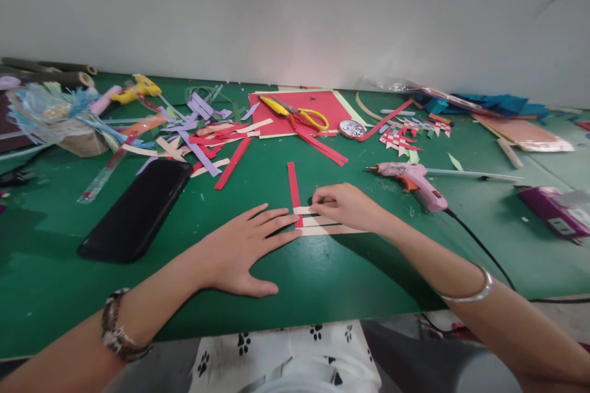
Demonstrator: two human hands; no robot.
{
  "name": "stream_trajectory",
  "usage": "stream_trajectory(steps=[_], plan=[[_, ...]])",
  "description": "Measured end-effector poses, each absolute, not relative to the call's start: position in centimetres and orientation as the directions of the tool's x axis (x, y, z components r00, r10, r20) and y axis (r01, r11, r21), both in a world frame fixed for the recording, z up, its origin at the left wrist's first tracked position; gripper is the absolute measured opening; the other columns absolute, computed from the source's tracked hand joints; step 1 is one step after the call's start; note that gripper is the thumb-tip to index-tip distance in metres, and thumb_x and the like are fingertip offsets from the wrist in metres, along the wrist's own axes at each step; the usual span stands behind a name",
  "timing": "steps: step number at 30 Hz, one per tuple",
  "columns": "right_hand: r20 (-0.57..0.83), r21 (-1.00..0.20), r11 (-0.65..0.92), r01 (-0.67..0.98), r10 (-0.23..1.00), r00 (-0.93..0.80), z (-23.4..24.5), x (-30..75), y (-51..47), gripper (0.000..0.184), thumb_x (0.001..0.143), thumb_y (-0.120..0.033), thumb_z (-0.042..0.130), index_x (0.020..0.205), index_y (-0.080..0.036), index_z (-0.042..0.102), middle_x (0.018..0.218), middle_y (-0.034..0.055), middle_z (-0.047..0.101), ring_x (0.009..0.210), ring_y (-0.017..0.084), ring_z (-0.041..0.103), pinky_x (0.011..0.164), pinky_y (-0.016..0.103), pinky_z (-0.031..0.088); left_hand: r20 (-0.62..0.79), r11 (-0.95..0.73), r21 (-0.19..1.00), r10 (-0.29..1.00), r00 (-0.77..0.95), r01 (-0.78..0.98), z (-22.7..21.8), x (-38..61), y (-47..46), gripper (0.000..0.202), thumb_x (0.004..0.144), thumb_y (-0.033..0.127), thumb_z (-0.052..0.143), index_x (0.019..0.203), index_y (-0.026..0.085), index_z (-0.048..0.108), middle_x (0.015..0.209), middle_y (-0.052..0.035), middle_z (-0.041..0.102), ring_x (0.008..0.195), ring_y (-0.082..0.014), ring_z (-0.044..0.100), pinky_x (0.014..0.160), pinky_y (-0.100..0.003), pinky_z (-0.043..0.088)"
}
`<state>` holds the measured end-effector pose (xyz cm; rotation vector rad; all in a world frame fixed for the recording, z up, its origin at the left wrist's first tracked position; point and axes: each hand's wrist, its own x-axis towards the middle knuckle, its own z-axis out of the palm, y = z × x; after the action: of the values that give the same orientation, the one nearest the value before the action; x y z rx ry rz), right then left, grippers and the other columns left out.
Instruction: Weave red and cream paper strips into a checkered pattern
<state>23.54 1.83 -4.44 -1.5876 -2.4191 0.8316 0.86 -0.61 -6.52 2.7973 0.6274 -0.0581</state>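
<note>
A red paper strip (293,184) lies upright on the green table in front of me, with several cream paper strips (329,230) running off to the right from its lower part. My left hand (246,242) is spread flat, its fingertips resting on the red strip and the left ends of the cream ones. Above the strips, my right hand (345,204) pinches the uppermost cream strip (303,210) between thumb and fingers. The rest of that strip is hidden behind the hand.
A black phone (138,209) lies to the left. On the right are a pink glue gun (415,181) with its cord and a purple box-like object (553,212). Behind are yellow-handled scissors (295,113) on red paper (262,126), loose strips (233,163) and a yellow glue gun (136,91).
</note>
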Motion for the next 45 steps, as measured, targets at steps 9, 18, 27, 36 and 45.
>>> stream_trajectory(steps=[9, 18, 27, 36, 45], plan=[[-0.197, -0.356, 0.371, 0.858, 0.868, -0.457, -3.9, 23.3, 1.3, 0.018, 0.083, -0.028, 0.045, 0.072, -0.018, 0.057, 0.054, -0.0062, 0.053, 0.051, 0.008, 0.042, 0.077, 0.033, 0.021, -0.122, -0.859, 0.251, 0.430, 0.895, 0.447, -6.5, 0.9, -0.7, 0.074, 0.072, 0.055, 0.052, 0.135, 0.023, 0.029, 0.143, -0.0112, 0.023, 0.129, -0.0296, 0.025, 0.106, -0.049, 0.014], [-0.211, -0.288, 0.375, 0.881, 0.873, -0.440, -3.8, 23.3, 1.1, 0.016, 0.083, -0.028, 0.046, 0.076, -0.018, 0.056, 0.056, -0.0043, 0.058, 0.053, 0.010, 0.045, 0.077, 0.033, 0.019, -0.155, -0.849, 0.266, 0.429, 0.890, 0.456, -6.2, 1.1, -0.7, 0.075, 0.072, 0.056, 0.051, 0.135, 0.022, 0.030, 0.143, -0.0111, 0.024, 0.128, -0.0316, 0.024, 0.105, -0.051, 0.015], [-0.170, -0.281, 0.361, 0.889, 0.893, -0.416, -4.2, 23.4, 0.6, 0.017, 0.083, -0.027, 0.044, 0.075, -0.019, 0.057, 0.061, -0.0026, 0.061, 0.055, 0.010, 0.048, 0.075, 0.032, 0.019, -0.128, -0.857, 0.259, 0.427, 0.895, 0.445, -6.5, 0.9, -0.6, 0.076, 0.071, 0.056, 0.052, 0.135, 0.023, 0.029, 0.143, -0.0105, 0.025, 0.128, -0.0318, 0.025, 0.105, -0.050, 0.015], [-0.009, -0.175, 0.413, 0.894, 0.907, -0.421, -4.2, 23.3, -0.1, 0.010, 0.079, -0.023, 0.048, 0.071, -0.018, 0.054, 0.070, 0.0008, 0.061, 0.068, 0.015, 0.052, 0.079, 0.036, 0.020, -0.153, -0.852, 0.255, 0.431, 0.889, 0.457, -6.2, 1.0, -0.6, 0.077, 0.071, 0.056, 0.052, 0.136, 0.023, 0.027, 0.143, -0.0101, 0.025, 0.128, -0.0309, 0.025, 0.105, -0.050, 0.015], [0.096, -0.267, 0.570, 0.777, 0.818, -0.567, -5.4, 23.4, -2.7, 0.018, 0.078, -0.025, 0.055, 0.095, -0.018, 0.052, 0.099, 0.0054, 0.059, 0.088, 0.018, 0.052, 0.077, 0.030, 0.030, -0.105, -0.866, 0.243, 0.424, 0.899, 0.437, -6.9, 0.7, -0.7, 0.079, 0.071, 0.057, 0.052, 0.137, 0.024, 0.024, 0.144, -0.0100, 0.023, 0.129, -0.0297, 0.024, 0.106, -0.048, 0.012]])
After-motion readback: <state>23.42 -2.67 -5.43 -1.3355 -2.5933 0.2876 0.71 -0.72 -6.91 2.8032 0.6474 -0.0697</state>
